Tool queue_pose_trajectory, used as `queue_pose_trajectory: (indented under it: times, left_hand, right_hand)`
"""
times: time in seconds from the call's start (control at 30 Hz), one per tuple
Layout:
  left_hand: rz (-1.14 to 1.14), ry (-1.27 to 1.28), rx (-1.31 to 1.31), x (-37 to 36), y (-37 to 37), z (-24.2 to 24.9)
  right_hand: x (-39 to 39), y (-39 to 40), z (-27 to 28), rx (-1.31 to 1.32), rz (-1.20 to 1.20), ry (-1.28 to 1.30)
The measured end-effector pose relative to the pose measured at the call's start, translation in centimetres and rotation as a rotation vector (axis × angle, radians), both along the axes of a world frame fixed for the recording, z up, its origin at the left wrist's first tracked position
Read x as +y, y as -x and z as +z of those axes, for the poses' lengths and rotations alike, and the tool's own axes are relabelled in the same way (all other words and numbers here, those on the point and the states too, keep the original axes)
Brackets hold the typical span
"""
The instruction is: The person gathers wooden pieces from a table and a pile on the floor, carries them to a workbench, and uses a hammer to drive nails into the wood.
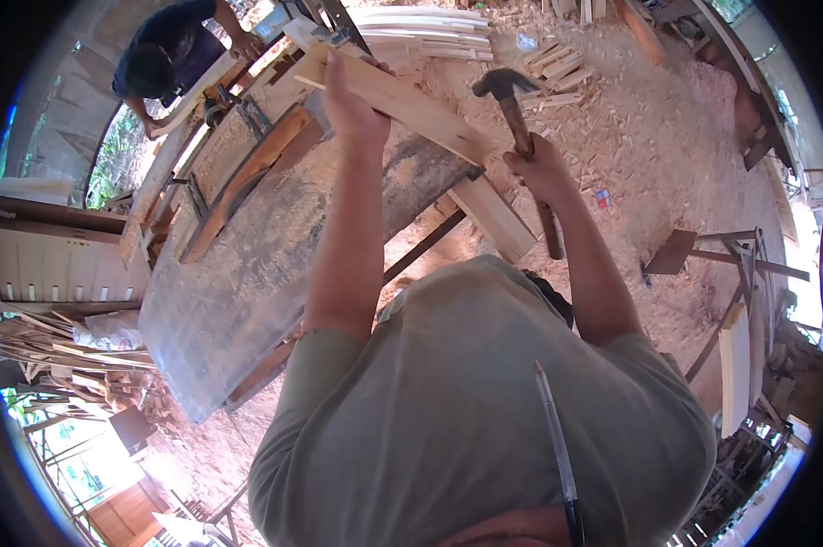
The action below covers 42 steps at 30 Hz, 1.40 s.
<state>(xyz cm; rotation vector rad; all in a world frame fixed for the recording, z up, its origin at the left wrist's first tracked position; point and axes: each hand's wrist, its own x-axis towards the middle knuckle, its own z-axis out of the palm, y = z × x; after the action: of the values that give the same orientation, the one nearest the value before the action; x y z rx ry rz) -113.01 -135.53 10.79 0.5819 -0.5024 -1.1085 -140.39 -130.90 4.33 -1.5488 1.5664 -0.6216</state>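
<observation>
My left hand (358,102) is closed round a flat wooden board (420,114), thumb on its upper face, above the far end of the workbench. The board slants from upper left down to the right. My right hand (543,168) grips a claw hammer (512,108) by its wooden handle, with the dark head pointing up and away from me. The hammer is to the right of the board and apart from it. Below the board's right end, a second piece of wood (495,219) juts out beside the bench edge.
A sawdust-covered workbench (238,310) stretches to my left, with a curved wooden piece (247,182) along its far side. Another person (170,55) leans over wood at the upper left. Wood strips (420,32) and offcuts (557,75) lie on the shavings-strewn floor.
</observation>
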Motion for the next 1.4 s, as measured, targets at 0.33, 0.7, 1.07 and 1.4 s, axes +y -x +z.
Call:
queue_pose_trajectory:
  times: [0.33, 0.7, 1.07, 1.4]
  left_hand:
    - [0.381, -0.101, -0.668, -0.3, 2.5, -5.3]
    - [0.42, -0.13, -0.874, 0.5, 4.1, -7.2]
    - [0.427, -0.387, -0.567, 3.0, 1.2, -6.7]
    - [0.099, -0.589, 0.068, 15.1, -5.7, -14.3]
  right_hand:
    - [4.7, -4.3, 4.5, -0.029, 0.086, 0.167]
    - [3.3, -4.7, -0.8, 0.122, 0.172, 0.161]
    - [3.3, -4.0, -4.5, 0.047, 0.089, 0.21]
    - [2.0, -0.9, -2.1, -0.218, 0.028, -0.187]
